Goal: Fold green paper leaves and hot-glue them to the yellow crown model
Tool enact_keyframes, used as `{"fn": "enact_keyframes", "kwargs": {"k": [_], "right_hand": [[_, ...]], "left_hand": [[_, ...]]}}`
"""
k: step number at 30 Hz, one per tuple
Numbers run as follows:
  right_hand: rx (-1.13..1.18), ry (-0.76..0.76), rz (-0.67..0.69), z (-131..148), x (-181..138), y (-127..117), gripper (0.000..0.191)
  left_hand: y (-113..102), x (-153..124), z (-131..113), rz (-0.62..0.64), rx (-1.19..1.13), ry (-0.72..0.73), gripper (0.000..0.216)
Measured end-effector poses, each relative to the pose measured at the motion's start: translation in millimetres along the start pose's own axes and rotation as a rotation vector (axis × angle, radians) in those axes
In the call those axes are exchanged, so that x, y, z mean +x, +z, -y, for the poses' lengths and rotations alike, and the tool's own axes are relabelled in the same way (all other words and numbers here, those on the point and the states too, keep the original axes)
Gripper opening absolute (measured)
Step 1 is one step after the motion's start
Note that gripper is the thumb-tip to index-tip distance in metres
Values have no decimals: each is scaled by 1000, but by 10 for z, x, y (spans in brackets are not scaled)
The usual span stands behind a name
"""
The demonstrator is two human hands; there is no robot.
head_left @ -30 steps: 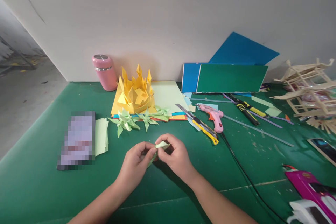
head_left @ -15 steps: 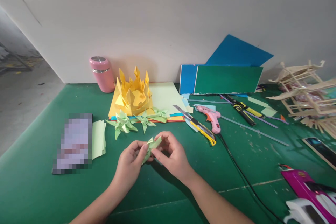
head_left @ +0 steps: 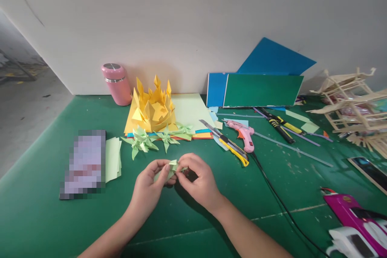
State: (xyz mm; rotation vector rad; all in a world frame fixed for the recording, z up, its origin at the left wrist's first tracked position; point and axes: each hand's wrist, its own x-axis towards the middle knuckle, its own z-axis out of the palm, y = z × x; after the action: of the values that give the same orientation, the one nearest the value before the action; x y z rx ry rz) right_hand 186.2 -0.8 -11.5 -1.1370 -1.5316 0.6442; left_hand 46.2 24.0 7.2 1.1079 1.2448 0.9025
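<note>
Between my two hands is a small folded piece of light green paper [head_left: 172, 164], held just above the green table. My left hand [head_left: 152, 179] pinches it between thumb and fingers from the left. On the other side, my right hand [head_left: 196, 175] has thumb and fingertips closed on its right edge. Much of the paper is hidden behind the fingers. Beyond my hands lie several light green folded paper flowers [head_left: 142, 141]. Behind them a yellow folded paper crown [head_left: 155, 109] stands on stacked coloured paper sheets [head_left: 190, 109].
Left are a blurred-out tablet-like panel [head_left: 86, 165], green paper slips [head_left: 113, 159] and a pink flask [head_left: 116, 84]. Right are a utility knife [head_left: 228, 145], pink glue gun [head_left: 244, 135] with cord, pliers-like tool [head_left: 278, 125], stick model [head_left: 356, 105], phone [head_left: 370, 173] and magenta device [head_left: 341, 209].
The green paper's right flap, raised and visible before, is now turned down and mostly covered by my right fingers. My right fingertips have drawn closer together on it.
</note>
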Motion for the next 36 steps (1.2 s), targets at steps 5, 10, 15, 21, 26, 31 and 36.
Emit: {"fn": "enact_keyframes", "kwargs": {"k": [5, 10, 15, 21, 26, 31, 36], "right_hand": [[-62, -27, 19, -10, 1, -12, 14], [-94, -32, 39, -21, 1, -21, 15], [-180, -118, 88, -26, -2, -34, 16], [-234, -176, 146, -4, -1, -40, 18], [-169, -130, 68, 25, -9, -44, 18], [-117, -32, -24, 22, -16, -55, 23], [-144, -56, -51, -6, 4, -50, 23]], "left_hand": [[1, 0, -9, -13, 14, 16, 47], [-19, 7, 11, -18, 47, -5, 39], [-32, -1, 2, -11, 77, -14, 37], [-30, -14, -15, -4, 108, -17, 38], [-24, -16, -8, -23, 59, -44, 39], [-1, -20, -23, -34, 55, -53, 39], [8, -41, -16, -24, 84, -7, 35]]}}
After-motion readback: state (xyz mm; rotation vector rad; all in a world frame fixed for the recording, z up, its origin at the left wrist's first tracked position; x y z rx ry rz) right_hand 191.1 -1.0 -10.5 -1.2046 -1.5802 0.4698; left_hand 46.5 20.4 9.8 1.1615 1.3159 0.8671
